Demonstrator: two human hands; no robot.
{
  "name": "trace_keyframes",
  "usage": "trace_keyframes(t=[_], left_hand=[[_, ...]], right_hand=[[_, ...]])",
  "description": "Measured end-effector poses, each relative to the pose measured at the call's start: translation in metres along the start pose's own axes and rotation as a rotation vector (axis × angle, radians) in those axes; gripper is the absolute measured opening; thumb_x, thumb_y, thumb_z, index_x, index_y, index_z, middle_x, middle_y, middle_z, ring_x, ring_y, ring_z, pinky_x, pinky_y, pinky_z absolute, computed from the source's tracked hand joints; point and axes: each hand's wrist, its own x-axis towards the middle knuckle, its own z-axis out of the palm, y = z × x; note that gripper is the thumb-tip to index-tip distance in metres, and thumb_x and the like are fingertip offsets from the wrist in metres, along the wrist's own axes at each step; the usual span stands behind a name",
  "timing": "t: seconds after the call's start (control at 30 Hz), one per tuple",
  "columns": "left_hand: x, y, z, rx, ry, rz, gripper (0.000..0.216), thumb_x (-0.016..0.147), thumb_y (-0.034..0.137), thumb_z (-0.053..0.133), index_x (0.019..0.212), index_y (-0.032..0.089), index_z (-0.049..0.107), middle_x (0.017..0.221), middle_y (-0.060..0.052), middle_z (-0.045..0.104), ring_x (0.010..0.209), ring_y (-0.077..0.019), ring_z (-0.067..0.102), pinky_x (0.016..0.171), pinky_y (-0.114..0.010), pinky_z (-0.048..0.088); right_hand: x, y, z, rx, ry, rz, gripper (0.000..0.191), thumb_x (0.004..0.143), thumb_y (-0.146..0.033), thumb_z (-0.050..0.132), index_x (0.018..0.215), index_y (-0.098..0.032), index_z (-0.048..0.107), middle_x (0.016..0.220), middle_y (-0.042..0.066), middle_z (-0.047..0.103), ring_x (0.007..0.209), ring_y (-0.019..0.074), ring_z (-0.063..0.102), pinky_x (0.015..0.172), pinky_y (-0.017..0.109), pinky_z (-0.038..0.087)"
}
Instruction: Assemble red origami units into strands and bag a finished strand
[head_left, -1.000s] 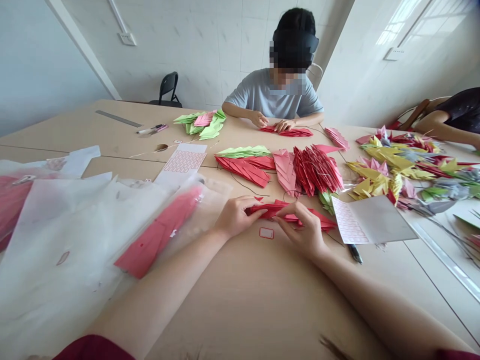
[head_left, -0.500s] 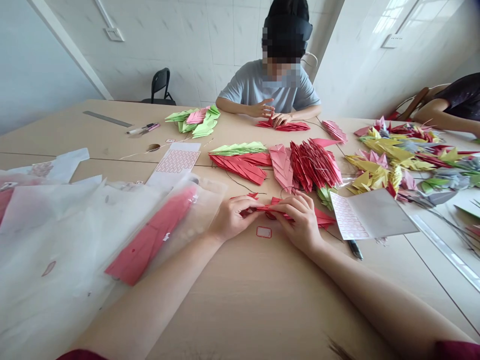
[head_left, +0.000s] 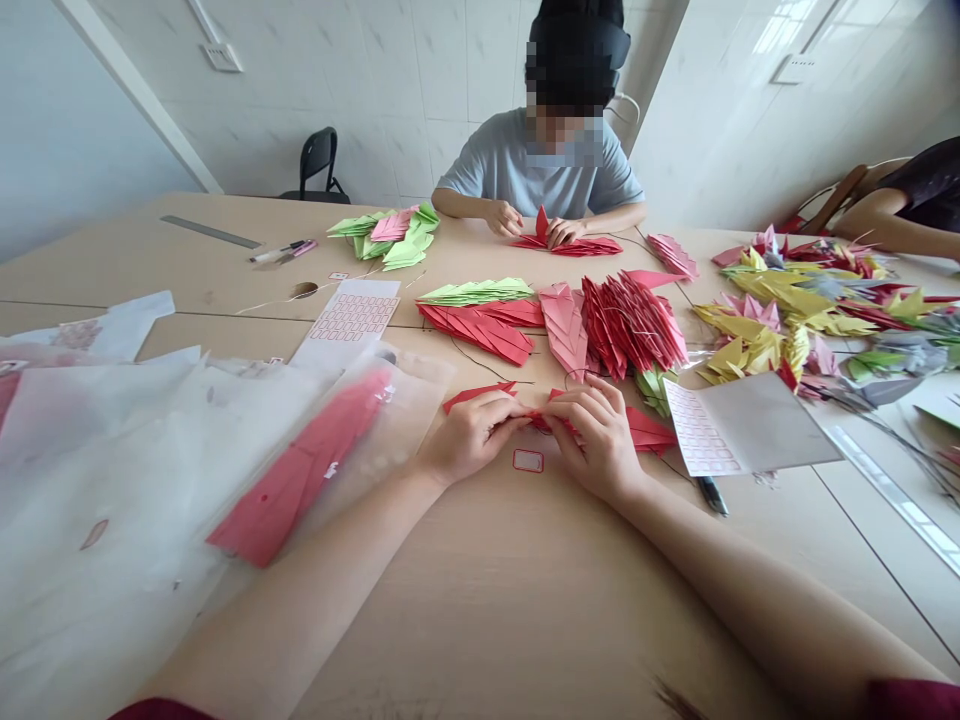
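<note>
Both my hands meet over red folded paper (head_left: 651,432) at the middle of the table. My left hand (head_left: 472,435) is closed, its thumb and fingertips pinching one end of the paper. On the other end, my right hand (head_left: 600,435) is closed too, thumb below and fingers on top. A red paper tip (head_left: 480,393) shows above my left hand. My fingers hide most of the folds. Just below lies a small red-bordered label (head_left: 528,460). Beyond my hands rest a bundle of red folded paper (head_left: 634,325) and a pink folded piece (head_left: 564,330).
Plastic bags (head_left: 112,470), one holding red paper, cover the left side. A label sheet (head_left: 352,312), an open folded card (head_left: 750,425), a pen (head_left: 712,496) and a clear ruler (head_left: 900,500) lie around. Paper flowers (head_left: 787,300) heap at right. A co-worker (head_left: 540,170) sits opposite.
My left hand's fingers have drawn in over the paper, and more of the red tip shows above them. The co-worker's hand has lowered and a red paper point stands up there.
</note>
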Motion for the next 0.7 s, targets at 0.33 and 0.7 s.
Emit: trace_keyframes(t=[0.33,0.7], left_hand=[[0.0,0.008,-0.003,0.135,-0.169,0.091,0.019,0.096,0.02,0.044,0.092,0.018,0.062,0.089,-0.005,0.065,0.081,-0.0139,0.062,0.071,-0.023,0.052],[-0.002,0.005,-0.002,0.063,0.026,0.003,0.005,0.09,0.023,0.059,0.087,0.019,0.059,0.081,-0.002,0.065,0.067,-0.0121,0.058,0.065,-0.024,0.05]], right_hand=[[-0.003,-0.006,-0.005,0.011,-0.043,-0.043,0.012,0.088,-0.015,0.057,0.094,-0.025,0.062,0.088,-0.001,0.07,0.084,0.0164,0.065,0.107,0.044,0.034],[-0.008,0.002,-0.006,0.036,0.062,0.03,0.014,0.089,-0.012,0.056,0.094,-0.025,0.058,0.088,0.001,0.069,0.081,0.0166,0.063,0.102,0.043,0.039]])
